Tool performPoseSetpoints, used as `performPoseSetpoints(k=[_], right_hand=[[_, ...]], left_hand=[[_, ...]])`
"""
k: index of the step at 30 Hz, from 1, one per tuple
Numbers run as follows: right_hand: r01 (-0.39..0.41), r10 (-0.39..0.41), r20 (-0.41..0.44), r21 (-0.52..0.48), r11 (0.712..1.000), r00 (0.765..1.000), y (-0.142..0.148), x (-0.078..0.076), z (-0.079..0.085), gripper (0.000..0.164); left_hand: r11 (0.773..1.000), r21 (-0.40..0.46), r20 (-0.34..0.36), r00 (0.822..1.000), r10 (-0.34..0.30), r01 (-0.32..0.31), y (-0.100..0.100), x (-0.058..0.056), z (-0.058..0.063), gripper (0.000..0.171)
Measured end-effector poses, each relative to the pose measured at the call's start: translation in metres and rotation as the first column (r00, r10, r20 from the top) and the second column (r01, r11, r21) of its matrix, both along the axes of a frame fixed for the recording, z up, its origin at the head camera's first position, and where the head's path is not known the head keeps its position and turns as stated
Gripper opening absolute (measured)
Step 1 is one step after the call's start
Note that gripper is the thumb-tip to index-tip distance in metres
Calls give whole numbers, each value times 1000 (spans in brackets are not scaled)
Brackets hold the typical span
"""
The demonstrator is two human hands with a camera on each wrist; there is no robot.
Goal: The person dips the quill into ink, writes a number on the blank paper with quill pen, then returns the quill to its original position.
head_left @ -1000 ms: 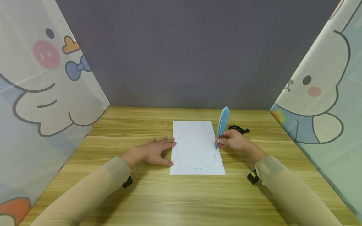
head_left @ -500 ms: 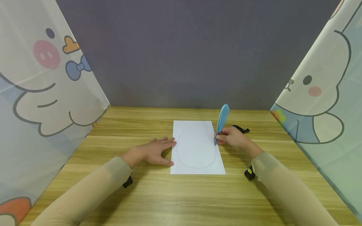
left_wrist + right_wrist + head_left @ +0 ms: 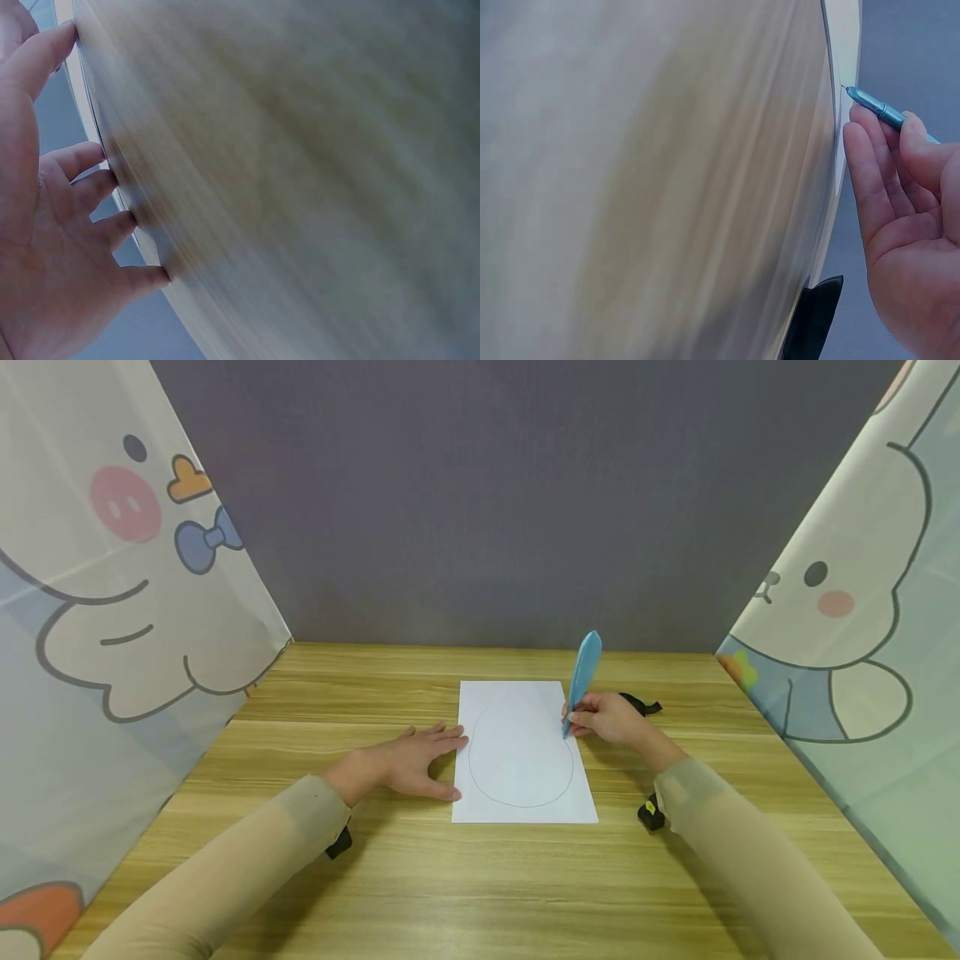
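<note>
A white sheet of paper (image 3: 517, 768) lies on the wooden table, bearing a thin oval line that narrows toward its top. My right hand (image 3: 613, 720) pinches a light-blue feather-shaped pen (image 3: 585, 668) near its lower end, its tip on the line at the oval's upper right. In the right wrist view the thumb and fingers hold the teal pen barrel (image 3: 881, 109), point toward the paper. Spread flat, my left hand (image 3: 412, 762) rests at the sheet's left edge, thumb and index fingertip on the paper. The left wrist view shows its fingers (image 3: 97, 187) extended along the tabletop.
A black object with a strap-like end (image 3: 645, 703) lies behind my right hand, partly hidden by it. The wooden table (image 3: 480, 893) ends at a dark grey panel (image 3: 495, 527). Cartoon-printed cloths (image 3: 82, 635) flank both sides.
My right hand has moved up and slightly left along the sheet's right side, carrying the pen tip along the oval line. My left hand has stayed in place.
</note>
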State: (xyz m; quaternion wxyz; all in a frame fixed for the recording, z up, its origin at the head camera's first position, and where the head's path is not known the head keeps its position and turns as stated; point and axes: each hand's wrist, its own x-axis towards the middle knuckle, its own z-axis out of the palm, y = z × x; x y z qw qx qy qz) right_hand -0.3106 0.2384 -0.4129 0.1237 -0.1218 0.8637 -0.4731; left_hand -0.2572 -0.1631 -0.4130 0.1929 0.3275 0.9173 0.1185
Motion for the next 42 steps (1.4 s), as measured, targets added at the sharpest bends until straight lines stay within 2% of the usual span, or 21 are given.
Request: performPoseSetpoints(k=[7,28,42], right_hand=[[-4,4,-18,13,1000,1000,-5,-3,0,28],[49,-48,-33,39,998,998,-25,-21,-1,24],[32,-30,-56,35,999,998,-36,-25,-2,27]], left_hand=[[1000,5,3,1000,0,0,0,0,0,104],[1000,5,4,1000,3,-3,0,0,0,104],[1000,4,-1,1000,0,0,0,-1,0,102]])
